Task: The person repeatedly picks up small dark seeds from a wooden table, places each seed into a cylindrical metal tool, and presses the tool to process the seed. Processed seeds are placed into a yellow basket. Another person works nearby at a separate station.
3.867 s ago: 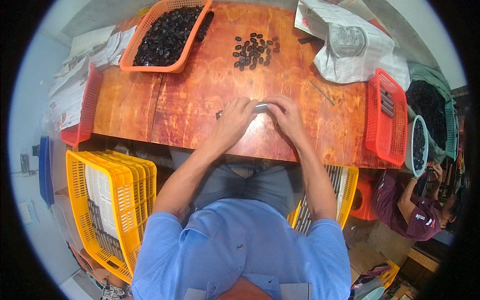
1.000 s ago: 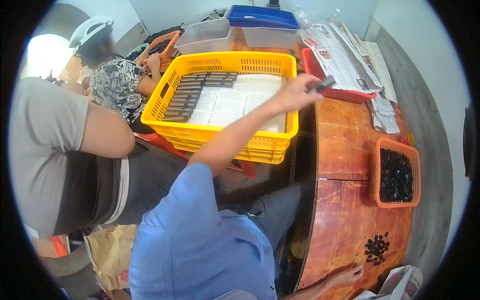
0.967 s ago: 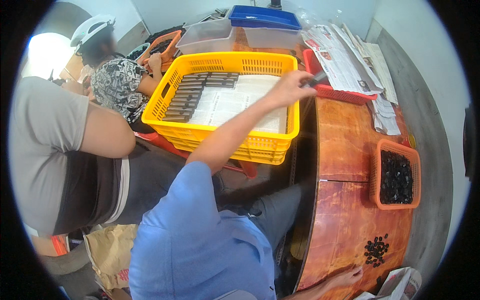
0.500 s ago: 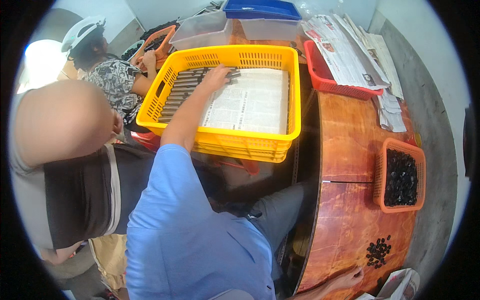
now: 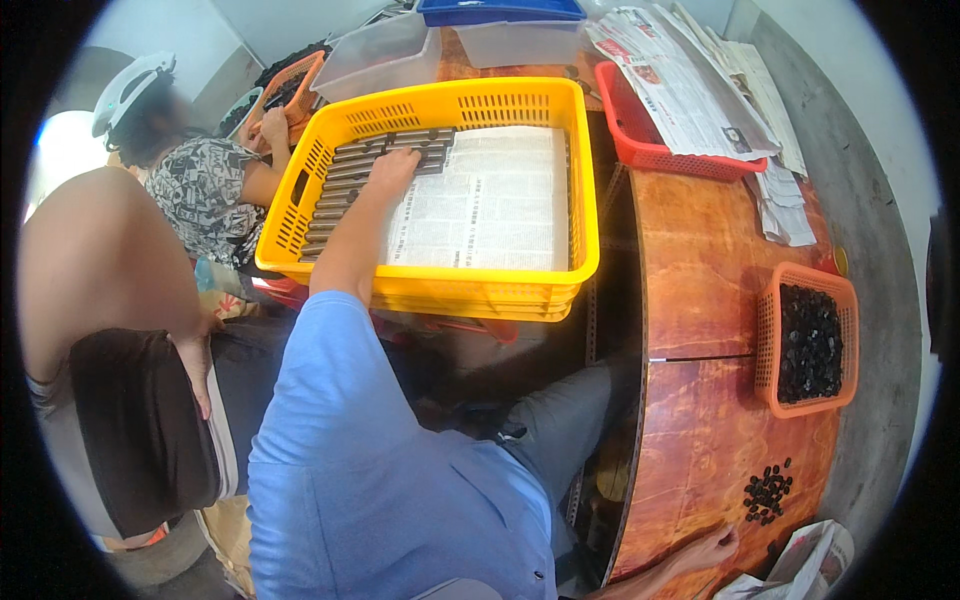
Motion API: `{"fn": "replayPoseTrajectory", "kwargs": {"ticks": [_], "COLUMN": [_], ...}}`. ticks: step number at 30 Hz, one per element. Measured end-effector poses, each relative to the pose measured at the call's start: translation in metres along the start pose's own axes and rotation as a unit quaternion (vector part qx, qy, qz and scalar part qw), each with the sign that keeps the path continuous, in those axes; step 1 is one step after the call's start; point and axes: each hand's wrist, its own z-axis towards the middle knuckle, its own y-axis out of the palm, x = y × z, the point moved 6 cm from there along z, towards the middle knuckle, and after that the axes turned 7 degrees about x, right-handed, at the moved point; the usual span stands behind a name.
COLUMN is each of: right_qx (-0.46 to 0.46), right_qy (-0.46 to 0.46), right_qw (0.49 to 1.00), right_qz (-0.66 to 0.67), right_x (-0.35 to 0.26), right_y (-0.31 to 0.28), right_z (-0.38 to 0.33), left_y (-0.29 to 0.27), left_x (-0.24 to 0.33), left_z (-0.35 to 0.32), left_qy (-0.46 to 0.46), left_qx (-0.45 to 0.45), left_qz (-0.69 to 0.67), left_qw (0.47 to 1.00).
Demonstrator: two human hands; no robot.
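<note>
My left hand (image 5: 392,170) reaches out to my left into a yellow plastic basket (image 5: 480,290). It lies on rows of dark sticks (image 5: 340,185) stacked along the basket's left side; whether a stick is under the fingers is hidden. Newspaper (image 5: 495,200) lines the rest of the basket floor. My right hand (image 5: 705,548) rests on the near edge of the wooden table (image 5: 700,280), fingers apart and holding nothing. A small pile of dark pieces (image 5: 768,490) lies on the table just beyond it.
An orange basket (image 5: 765,350) of dark pieces stands on the table's right side. A red basket (image 5: 640,150) under loose newspapers (image 5: 690,80) sits further along. Two other people (image 5: 110,350) (image 5: 205,190) crouch close at my left. A blue bin (image 5: 500,10) and clear tubs (image 5: 385,55) stand beyond.
I have turned from the table to the yellow basket at my left. My left hand carried a dark stick over the basket, then dropped onto the stacked rows.
</note>
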Motion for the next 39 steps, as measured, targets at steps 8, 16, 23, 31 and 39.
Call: {"fn": "replayPoseTrajectory", "kwargs": {"ticks": [8, 16, 23, 31, 39], "right_qx": [-0.018, -0.020, -0.016, -0.019, -0.035], "right_qy": [0.032, 0.014, 0.015, 0.035, 0.028], "right_qw": [0.996, 0.999, 0.998, 0.998, 0.999], "right_qz": [0.086, 0.036, 0.064, 0.043, 0.028], "right_x": [-0.029, -0.063, -0.041, -0.036, -0.032], "right_y": [-0.012, -0.025, -0.019, -0.019, -0.018], "right_z": [-0.012, -0.017, -0.013, -0.012, -0.011], "left_y": [0.002, -0.001, -0.018, -0.012, -0.001], "left_x": [-0.019, -0.014, -0.005, -0.011, -0.013], "left_z": [-0.009, -0.005, -0.015, -0.014, -0.008], "left_qy": [-0.070, -0.069, -0.058, -0.046, -0.069], "left_qx": [0.009, 0.017, 0.017, 0.012, 0.021], "left_qz": [0.007, 0.012, -0.062, -0.089, -0.078], "left_qw": [0.998, 0.997, 0.996, 0.995, 0.994]}}
